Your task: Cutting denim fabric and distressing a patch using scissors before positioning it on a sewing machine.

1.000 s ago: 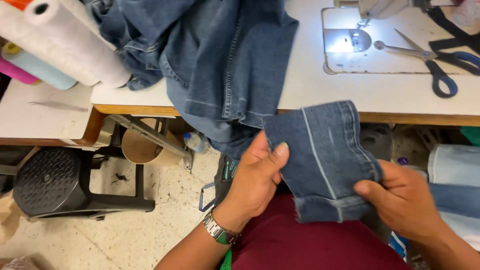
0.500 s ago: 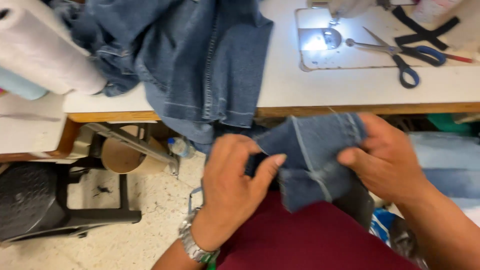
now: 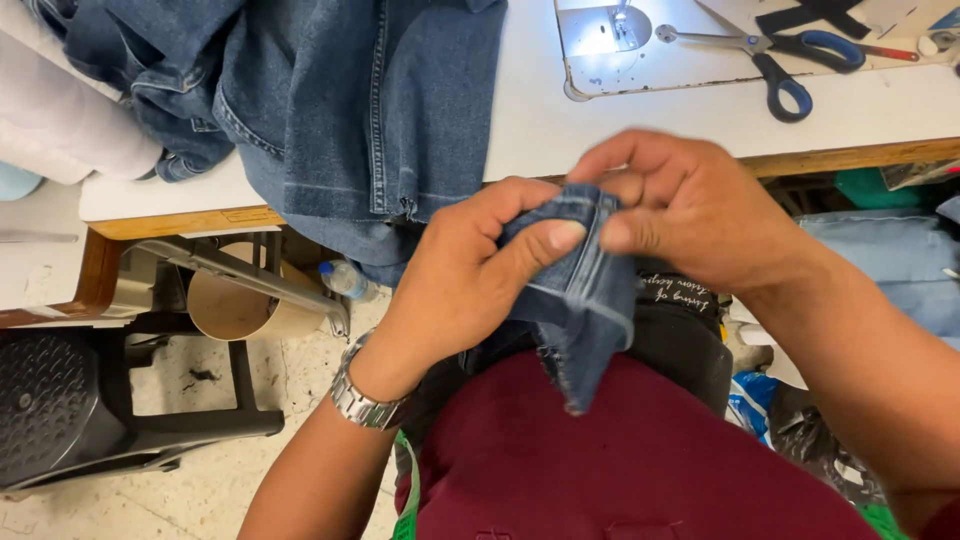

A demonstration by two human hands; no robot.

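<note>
A small cut piece of blue denim [image 3: 583,305] is bunched between both hands above my lap, its frayed lower corner hanging down over my maroon shirt. My left hand [image 3: 470,270], with a metal watch on the wrist, pinches the piece's left side with thumb on top. My right hand [image 3: 690,205] grips its upper right edge with fingers curled over the fold. The two thumbs nearly meet on the cloth. A large pair of jeans [image 3: 340,110] hangs off the white worktable [image 3: 560,130] just beyond my hands.
A lit sewing-machine plate [image 3: 610,40] and blue-handled scissors [image 3: 785,60] lie on the table at the back right. White fabric rolls [image 3: 60,120] sit at the left. Below stand a black stool [image 3: 60,410], a cardboard tube [image 3: 235,305] and a plastic bottle [image 3: 345,280].
The denim piece was spread flat between my hands; now it is folded and gathered, and both hands have drawn close together and risen toward the table edge.
</note>
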